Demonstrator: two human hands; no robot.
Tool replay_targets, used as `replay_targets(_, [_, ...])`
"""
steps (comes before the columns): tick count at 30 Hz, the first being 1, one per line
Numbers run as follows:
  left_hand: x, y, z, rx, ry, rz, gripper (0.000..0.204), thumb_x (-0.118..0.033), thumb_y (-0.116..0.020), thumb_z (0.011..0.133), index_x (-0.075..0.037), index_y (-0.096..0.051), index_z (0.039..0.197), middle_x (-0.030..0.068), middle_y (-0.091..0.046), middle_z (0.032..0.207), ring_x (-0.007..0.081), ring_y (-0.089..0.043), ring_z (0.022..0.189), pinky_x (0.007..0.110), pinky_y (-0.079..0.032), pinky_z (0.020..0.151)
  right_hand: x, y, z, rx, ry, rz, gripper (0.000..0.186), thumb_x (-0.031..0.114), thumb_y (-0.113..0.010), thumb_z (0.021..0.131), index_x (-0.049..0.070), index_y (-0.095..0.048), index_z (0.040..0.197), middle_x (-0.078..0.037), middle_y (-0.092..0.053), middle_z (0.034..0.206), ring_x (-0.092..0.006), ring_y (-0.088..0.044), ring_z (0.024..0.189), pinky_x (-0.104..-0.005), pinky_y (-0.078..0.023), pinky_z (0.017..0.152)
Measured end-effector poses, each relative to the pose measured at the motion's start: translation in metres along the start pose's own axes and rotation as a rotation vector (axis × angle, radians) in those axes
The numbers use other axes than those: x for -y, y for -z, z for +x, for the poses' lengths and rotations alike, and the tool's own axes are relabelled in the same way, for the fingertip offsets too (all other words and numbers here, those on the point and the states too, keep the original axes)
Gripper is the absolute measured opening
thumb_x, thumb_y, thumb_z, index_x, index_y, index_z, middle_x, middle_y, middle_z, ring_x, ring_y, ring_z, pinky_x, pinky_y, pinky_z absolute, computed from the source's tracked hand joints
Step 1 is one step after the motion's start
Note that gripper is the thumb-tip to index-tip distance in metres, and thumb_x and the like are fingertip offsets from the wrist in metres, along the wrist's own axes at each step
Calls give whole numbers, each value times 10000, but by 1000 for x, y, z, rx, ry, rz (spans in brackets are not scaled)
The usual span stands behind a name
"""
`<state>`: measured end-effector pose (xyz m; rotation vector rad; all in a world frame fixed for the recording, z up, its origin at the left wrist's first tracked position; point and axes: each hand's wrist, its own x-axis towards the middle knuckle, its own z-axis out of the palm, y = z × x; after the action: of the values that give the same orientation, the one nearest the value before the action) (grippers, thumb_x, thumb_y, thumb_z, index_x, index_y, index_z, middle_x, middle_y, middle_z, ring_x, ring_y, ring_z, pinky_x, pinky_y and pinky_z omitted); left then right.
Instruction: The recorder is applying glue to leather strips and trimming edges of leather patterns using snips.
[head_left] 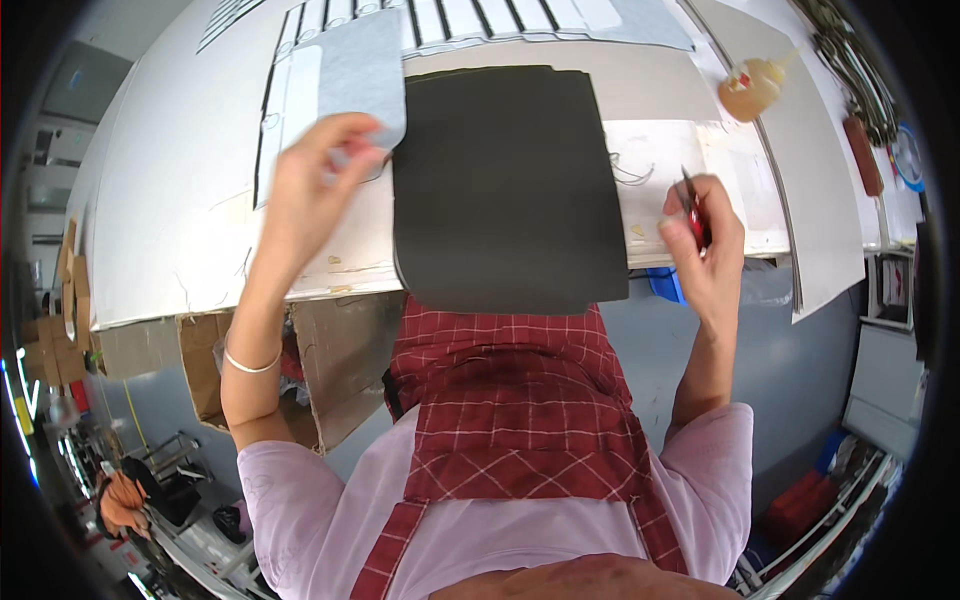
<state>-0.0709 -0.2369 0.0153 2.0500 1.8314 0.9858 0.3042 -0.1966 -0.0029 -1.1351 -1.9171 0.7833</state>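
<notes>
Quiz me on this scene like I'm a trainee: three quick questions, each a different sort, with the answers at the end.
1. Which hand holds the red-handled snips?
2. True or false: the dark panel sticks out past the front edge of the white tabletop.
3. What are the left hand's fingers touching?
A) the amber bottle
B) the pale grey sheet
C) the blue container

Key:
1. The right hand.
2. True; its near end reaches over the apron.
3. B.

Bright light on white tabletop (165,200) — edges bent, corners black.
</notes>
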Motion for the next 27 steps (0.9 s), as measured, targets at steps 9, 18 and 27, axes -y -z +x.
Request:
replay_targets(9, [-75, -116, 57, 307, -290, -175, 135, -138, -730, 887, -44, -683, 972, 28, -556, 794, 129, -531, 678, 264, -445, 616, -6, 3, 14, -26, -57, -98, 198, 206, -655, 959, 17, -604, 987, -33, -559, 694, -129, -484, 613, -267, -412, 587])
replay_targets(18, [-62, -119, 62, 375, -46, -447, 162, -191, -688, 946, -29, -682, 948, -45, -583, 786, 44, -435, 659, 232, -394, 602, 0, -5, 31, 216, 255, -621, 279, 346, -614, 966, 82, -591, 881, -92, -645, 653, -294, -641, 599, -383, -475, 537])
replay_targets(27, [-68, -116, 61, 462, 78, -565, 166, -216, -667, 970, -55, -697, 946, -74, -597, 801, 10, -423, 676, 196, -382, 622, -3, -14, 40, 224, 319, -660, 335, 373, -570, 985, 78, -591, 827, -94, -602, 576, -312, -608, 559, -396, -458, 520])
